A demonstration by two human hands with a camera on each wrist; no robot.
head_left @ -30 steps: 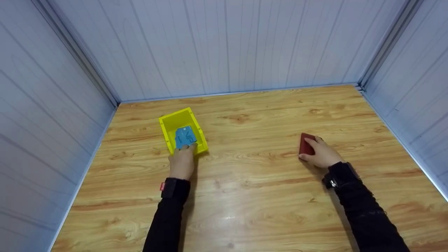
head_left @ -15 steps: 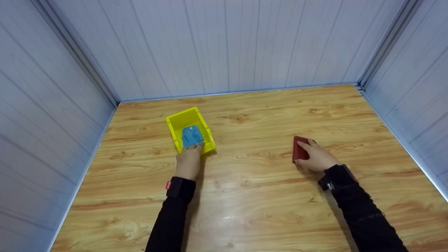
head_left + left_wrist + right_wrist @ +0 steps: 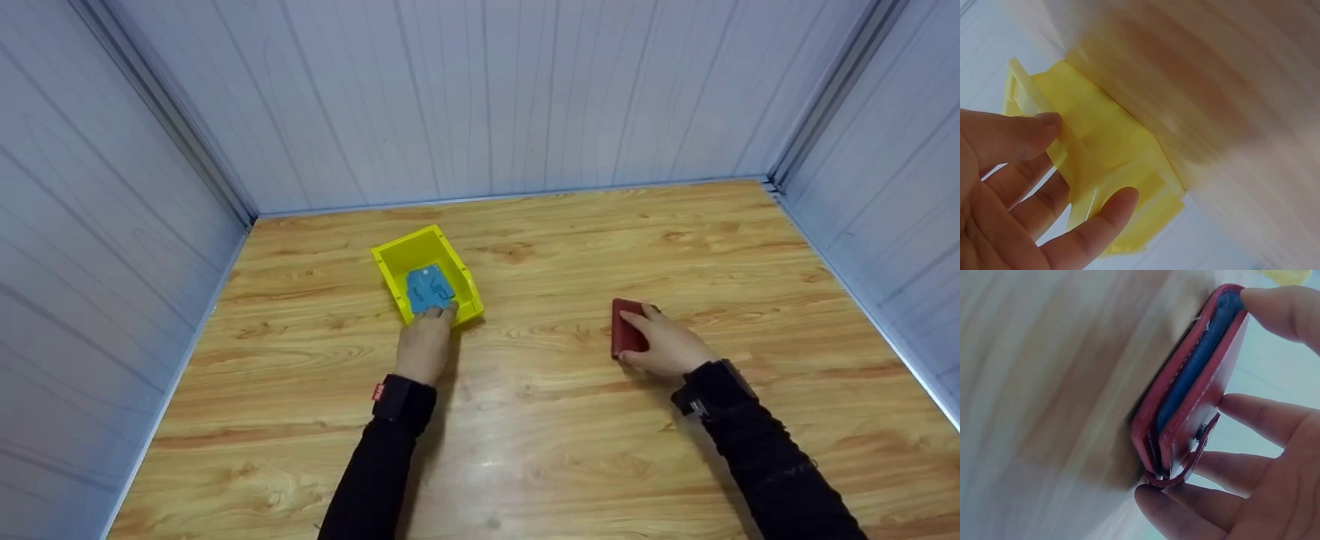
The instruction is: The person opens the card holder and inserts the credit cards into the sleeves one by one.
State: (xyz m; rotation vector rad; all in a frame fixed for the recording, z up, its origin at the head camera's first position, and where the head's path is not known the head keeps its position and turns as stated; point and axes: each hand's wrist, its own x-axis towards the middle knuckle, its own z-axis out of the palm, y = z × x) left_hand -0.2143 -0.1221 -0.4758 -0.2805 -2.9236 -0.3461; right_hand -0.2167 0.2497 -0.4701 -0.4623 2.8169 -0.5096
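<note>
My left hand [image 3: 425,349] grips the front wall of a yellow plastic bin [image 3: 412,251], its fingers hooked over the edge. Blue cards [image 3: 426,285] printed "VIP" lie inside the bin, partly hidden by those fingers. In the left wrist view, thumb and fingers sit on both sides of the yellow wall [image 3: 1123,135]. On the right, my right hand [image 3: 667,349] holds a red card wallet [image 3: 628,334] by its ends, low over the table. The right wrist view shows the wallet's snap strap [image 3: 1199,441] and something blue [image 3: 1199,363] between its covers.
Both things are on a wood-grain table [image 3: 525,420]. White panel walls [image 3: 517,97] enclose it at the back and both sides. A stretch of bare tabletop lies between the bin and the wallet.
My left hand has slid the bin to the right with the blue cards in it. My right hand has brought the red wallet left and slightly nearer to me.
</note>
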